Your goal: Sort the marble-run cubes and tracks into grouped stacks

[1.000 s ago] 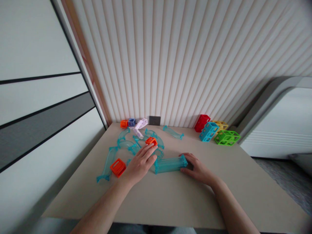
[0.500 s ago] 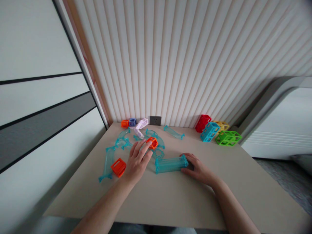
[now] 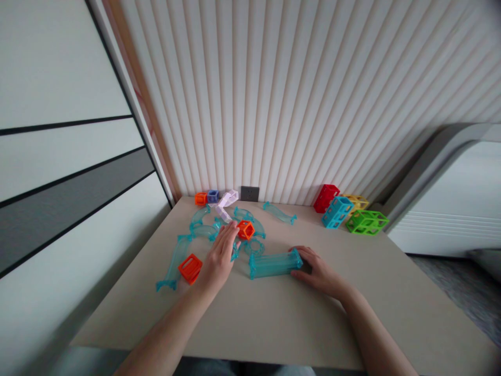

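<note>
Teal tube (image 3: 274, 264) end hides under right hand (image 3: 319, 271); left hand (image 3: 219, 258) flat, fingers extended.

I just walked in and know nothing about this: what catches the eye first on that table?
Two bare hands over a scatter of clear turquoise plastic track pieces: the right hand rests at the end of a straight turquoise tube, and the left hand reaches beside a small orange open-frame cube. At the far right by the ribbed wall, bright red, blue, yellow and green lattice cubes cluster.
</note>
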The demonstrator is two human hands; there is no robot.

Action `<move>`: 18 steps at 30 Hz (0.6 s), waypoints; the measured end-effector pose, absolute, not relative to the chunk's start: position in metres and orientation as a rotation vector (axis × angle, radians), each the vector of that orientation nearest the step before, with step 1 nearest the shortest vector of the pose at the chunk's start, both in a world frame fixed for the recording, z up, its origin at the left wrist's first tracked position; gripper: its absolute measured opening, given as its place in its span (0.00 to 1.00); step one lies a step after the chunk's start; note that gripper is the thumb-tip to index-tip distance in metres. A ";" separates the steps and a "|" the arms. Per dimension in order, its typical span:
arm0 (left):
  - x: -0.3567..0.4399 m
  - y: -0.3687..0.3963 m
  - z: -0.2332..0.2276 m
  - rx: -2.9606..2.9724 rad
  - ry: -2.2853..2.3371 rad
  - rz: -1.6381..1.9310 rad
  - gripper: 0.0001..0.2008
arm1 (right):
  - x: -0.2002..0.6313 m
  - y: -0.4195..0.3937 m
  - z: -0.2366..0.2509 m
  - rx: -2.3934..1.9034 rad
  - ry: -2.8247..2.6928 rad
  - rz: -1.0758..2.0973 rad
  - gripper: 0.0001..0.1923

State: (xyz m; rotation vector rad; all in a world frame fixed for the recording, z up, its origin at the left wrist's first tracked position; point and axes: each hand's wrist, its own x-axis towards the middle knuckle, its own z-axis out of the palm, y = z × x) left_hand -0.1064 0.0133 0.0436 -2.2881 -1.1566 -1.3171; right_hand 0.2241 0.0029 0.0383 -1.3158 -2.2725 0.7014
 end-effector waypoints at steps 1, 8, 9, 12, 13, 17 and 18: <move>-0.107 0.014 0.044 -2.276 -1.168 -1.341 0.22 | 0.224 0.003 0.038 -1.314 -2.274 0.697 0.22; -0.118 0.012 0.057 -2.062 -1.305 -1.587 0.07 | 0.226 0.003 0.036 -1.305 -2.290 0.695 0.22; -0.121 0.011 0.058 -2.011 -1.348 -1.630 0.08 | 0.226 0.003 0.036 -1.304 -2.290 0.692 0.22; -0.127 0.011 0.060 -1.899 -1.483 -1.782 0.10 | 0.226 0.003 0.035 -1.308 -2.290 0.693 0.22; -0.128 0.011 0.060 -1.875 -1.509 -1.840 0.10 | 0.226 0.003 0.035 -1.308 -2.289 0.695 0.22; -0.126 0.011 0.066 -1.835 -1.461 -2.046 0.10 | 0.225 0.003 0.037 -1.303 -2.283 0.694 0.21; -0.125 0.011 0.067 -1.844 -1.424 -2.107 0.10 | 0.225 0.003 0.037 -1.303 -2.286 0.691 0.21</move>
